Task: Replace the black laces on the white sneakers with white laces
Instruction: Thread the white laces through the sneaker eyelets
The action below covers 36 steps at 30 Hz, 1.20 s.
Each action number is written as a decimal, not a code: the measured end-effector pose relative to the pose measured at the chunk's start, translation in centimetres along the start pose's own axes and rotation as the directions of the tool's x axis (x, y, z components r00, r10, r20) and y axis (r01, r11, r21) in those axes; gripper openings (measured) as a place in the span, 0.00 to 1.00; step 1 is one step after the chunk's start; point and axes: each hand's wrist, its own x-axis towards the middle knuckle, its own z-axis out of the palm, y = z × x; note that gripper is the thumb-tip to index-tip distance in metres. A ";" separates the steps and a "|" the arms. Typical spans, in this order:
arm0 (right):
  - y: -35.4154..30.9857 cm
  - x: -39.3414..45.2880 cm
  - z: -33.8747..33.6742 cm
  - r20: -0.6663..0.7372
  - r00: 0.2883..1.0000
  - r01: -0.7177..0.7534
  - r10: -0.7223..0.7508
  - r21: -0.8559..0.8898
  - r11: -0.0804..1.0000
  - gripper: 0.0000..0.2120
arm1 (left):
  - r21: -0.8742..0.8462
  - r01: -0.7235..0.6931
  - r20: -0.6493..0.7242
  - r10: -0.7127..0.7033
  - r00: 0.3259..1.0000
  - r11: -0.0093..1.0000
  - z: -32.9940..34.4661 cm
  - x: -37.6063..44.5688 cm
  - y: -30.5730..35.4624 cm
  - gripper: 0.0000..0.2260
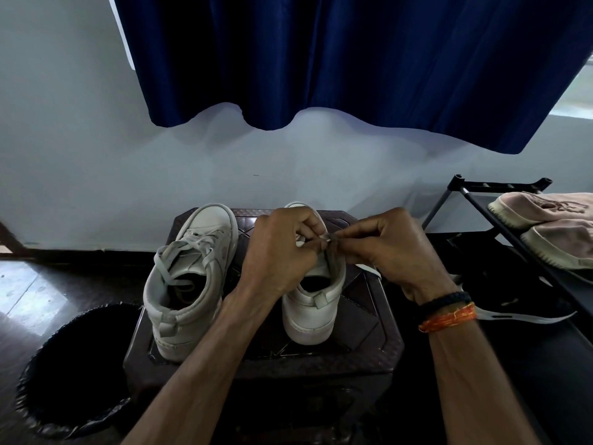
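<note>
Threading a white lace into the right sneaker on the stool

At 1 o'clock on the stool, left hand and right hand pinch the white lace over the right sneaker; a slipped tip could miss its eyelet. The left sneaker, at 11, looks laced.

bin left, shoe rack right

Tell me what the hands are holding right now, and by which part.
Both the left hand and the right hand pinch a white lace between fingertips, over the right sneaker; which part of the lace cannot be told.
</note>
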 end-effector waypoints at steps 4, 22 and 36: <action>-0.3 -0.2 0.0 -0.007 0.998 0.058 -0.059 -0.133 0.989 0.04 | 0.012 0.006 0.010 -0.006 1.000 1.000 -0.2 0.1 0.1 0.08; 0.0 -0.5 0.3 0.053 0.991 0.130 -0.124 -0.115 0.985 0.07 | 0.080 -0.043 -0.106 0.051 0.993 0.996 1.2 -0.2 0.1 0.18; -0.1 -0.4 0.7 -0.024 0.986 0.156 -0.166 -0.222 0.962 0.07 | 0.213 -0.101 -0.066 0.118 0.991 0.972 1.4 0.5 0.4 0.16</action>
